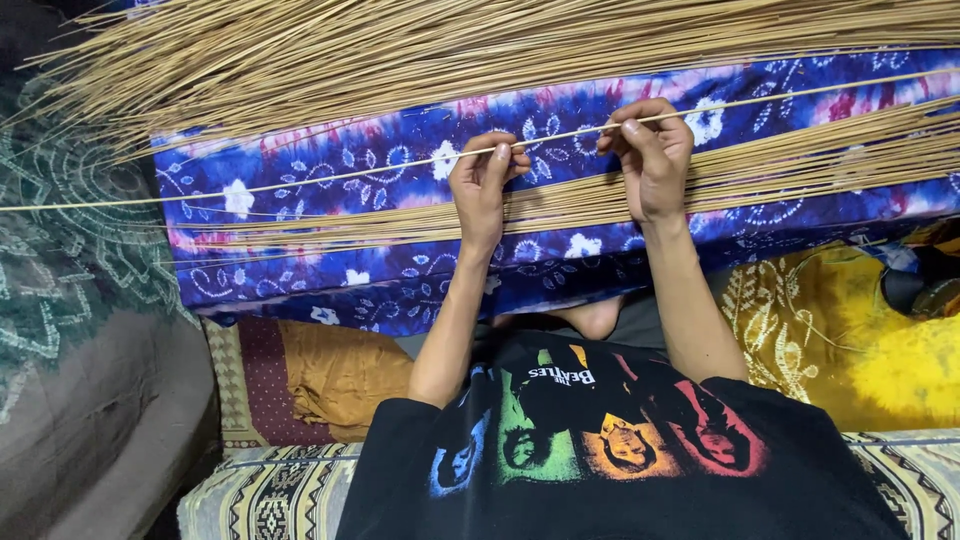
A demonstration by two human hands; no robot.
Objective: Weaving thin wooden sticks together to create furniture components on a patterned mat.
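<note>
While your arms reach straight out in front of you, both hands are up over the blue flowered cloth [330,170]. Your left hand [481,182] and your right hand [652,158] are near each other. Both hold the same thin stick [350,171]. The fingers [503,150] of your left hand are pressed together on the stick, with the thumb tip on top. Your right hand's fingers curl over and pinch the stick too, a little higher up. Both wrists bend so the backs of your hands face you.

The stick is long and pale. It runs from far left to far right, tilted up a bit on the right side, just above the cloth.

Below your hands, a flat bunch of sticks [800,165] lies across the cloth. A bigger pile of sticks [350,50] fans out at the top. A yellow cloth [860,340] is on the right, and a grey-green patterned cloth [60,230] is on the left.
</note>
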